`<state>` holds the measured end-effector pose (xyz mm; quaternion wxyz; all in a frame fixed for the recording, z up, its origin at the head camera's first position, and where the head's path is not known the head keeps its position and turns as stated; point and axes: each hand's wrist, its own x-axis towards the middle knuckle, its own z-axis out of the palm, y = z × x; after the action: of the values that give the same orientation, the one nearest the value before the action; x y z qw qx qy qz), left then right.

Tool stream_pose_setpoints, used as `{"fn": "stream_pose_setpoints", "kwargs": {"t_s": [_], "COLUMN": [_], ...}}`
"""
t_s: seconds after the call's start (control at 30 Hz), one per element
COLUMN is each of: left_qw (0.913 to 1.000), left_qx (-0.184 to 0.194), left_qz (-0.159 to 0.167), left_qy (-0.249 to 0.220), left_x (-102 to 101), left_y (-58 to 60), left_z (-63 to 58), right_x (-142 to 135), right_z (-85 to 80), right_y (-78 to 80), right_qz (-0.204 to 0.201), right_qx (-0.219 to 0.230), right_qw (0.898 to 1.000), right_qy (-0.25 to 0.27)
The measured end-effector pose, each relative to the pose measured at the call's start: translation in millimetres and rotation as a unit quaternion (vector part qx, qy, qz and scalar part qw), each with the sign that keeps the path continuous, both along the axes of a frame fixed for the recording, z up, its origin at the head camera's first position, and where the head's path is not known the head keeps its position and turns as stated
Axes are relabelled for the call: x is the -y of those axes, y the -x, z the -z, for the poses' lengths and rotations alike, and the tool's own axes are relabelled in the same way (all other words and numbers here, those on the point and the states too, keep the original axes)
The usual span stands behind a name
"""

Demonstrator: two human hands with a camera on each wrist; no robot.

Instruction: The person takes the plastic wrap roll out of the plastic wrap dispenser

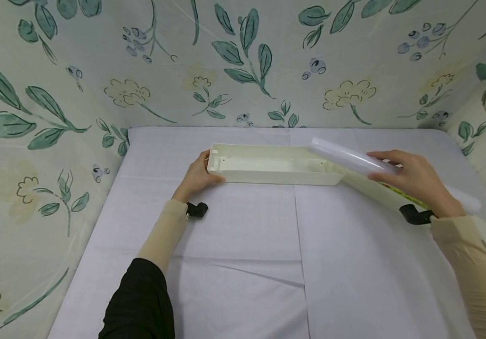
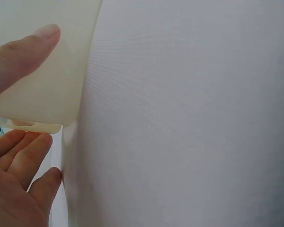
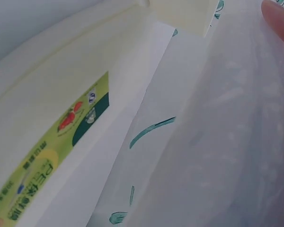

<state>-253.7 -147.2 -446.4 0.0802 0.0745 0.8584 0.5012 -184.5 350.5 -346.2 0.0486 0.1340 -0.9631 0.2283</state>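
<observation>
A long cream cling film box [image 1: 277, 177] lies with its hollow side up, nothing in its trough. At its left end my left hand [image 1: 195, 173] grips it, thumb on the front wall [image 2: 66, 90] and fingers around the end. My right hand [image 1: 417, 176] holds a roll of cling film [image 1: 344, 155] between thumb and fingers, tilted, its left end over the box's right end. Below the roll, the box's long lid [image 1: 366, 190] swings out toward the lower right from that end. A green and yellow label [image 3: 61, 137] shows on the lid in the right wrist view.
A white cloth [image 1: 234, 226] with fold creases covers the table. Behind and beside it hangs a curtain [image 1: 162, 66] printed with leaves and flowers. Black wrist mounts [image 1: 197, 210] sit on both sleeves.
</observation>
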Motion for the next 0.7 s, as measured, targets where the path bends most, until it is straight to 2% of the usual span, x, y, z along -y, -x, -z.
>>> {"fn": "stream_pose_setpoints", "kwargs": {"t_s": [0.2,0.7], "left_qw": [1.0000,0.9999], "left_qx": [-0.004,-0.010], "left_qz": [0.002,0.005], "left_qy": [-0.001,0.001], "left_x": [-0.1,1.4], "left_y": [-0.4,1.7], "left_z": [-0.2,3.6], "right_x": [-8.7,-24.5], "right_z": [2.2,4.0], "right_y": [-3.8,-14.6], "right_qz": [0.004,0.024], "right_qx": [0.007,-0.008], "right_qw": [1.000,1.000], "right_qy": [0.002,0.000]}}
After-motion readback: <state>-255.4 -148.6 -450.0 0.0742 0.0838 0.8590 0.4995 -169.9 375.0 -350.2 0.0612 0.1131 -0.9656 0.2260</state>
